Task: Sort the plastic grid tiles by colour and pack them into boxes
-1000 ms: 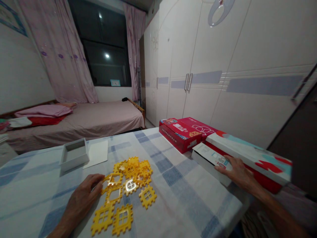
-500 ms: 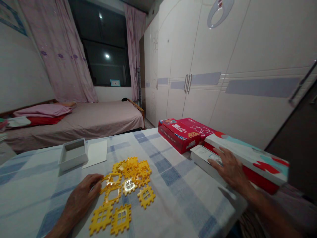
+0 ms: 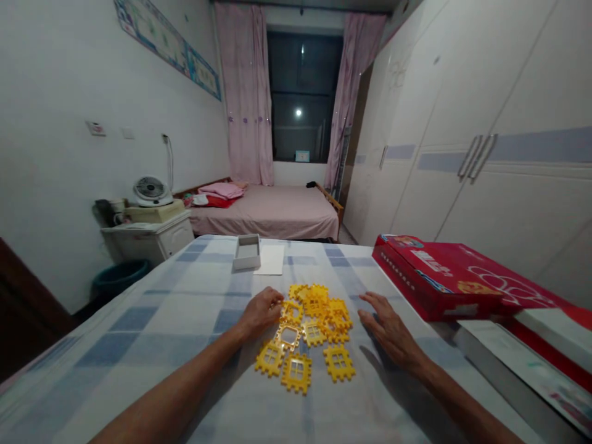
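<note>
Several yellow plastic window-shaped building pieces (image 3: pixel 314 333) with notched edges are gathered at the middle of the table, some heaped and some lying flat. My left hand (image 3: pixel 261 311) rests at the pile's left side, its fingers curled and closed on the edge of a yellow building piece (image 3: pixel 291 312). To the right of the pile is my right hand (image 3: pixel 386 327), held just above the cloth with fingers apart and nothing in them. Nearest to me lie separate pieces, among them one with a four-pane window (image 3: pixel 296 372).
A grey open box (image 3: pixel 247 262) and a white card (image 3: pixel 272 260) lie beyond the pile. On the right stand a red box (image 3: pixel 435 271) and a long white box (image 3: pixel 522 370). A checked cloth (image 3: pixel 185 308) covers the table; a bed (image 3: pixel 282 209) is behind it.
My right hand has left the white box and come over beside the yellow pieces. The view has swung left. My left hand stays at the pile's left edge.
</note>
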A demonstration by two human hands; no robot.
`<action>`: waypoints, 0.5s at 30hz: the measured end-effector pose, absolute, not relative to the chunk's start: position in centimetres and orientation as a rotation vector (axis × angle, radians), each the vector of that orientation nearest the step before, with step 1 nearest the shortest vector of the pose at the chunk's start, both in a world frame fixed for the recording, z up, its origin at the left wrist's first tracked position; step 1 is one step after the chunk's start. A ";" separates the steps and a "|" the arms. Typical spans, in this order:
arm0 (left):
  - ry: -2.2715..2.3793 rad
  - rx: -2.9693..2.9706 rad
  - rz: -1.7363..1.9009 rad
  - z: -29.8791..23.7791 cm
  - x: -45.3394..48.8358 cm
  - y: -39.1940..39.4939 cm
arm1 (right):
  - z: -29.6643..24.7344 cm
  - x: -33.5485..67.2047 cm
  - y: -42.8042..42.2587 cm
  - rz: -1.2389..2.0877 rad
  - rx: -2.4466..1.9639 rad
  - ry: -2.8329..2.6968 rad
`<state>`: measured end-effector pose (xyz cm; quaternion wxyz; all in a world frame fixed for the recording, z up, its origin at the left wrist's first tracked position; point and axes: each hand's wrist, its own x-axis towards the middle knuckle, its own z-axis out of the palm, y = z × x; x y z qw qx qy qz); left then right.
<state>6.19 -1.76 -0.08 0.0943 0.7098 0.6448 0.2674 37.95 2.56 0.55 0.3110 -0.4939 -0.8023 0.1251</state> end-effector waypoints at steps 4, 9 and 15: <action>1.950 2.205 0.717 1.7 4.4 -0.1 | -1.5 36.3 3.4 0.294 -1.220 -2.117; 2.370 2.157 0.746 3.1 0.2 3.0 | -2.9 36.4 3.2 0.274 -1.200 -2.119; 2.582 2.099 0.632 2.0 -2.8 4.9 | -2.4 36.9 3.2 0.345 -1.219 -2.037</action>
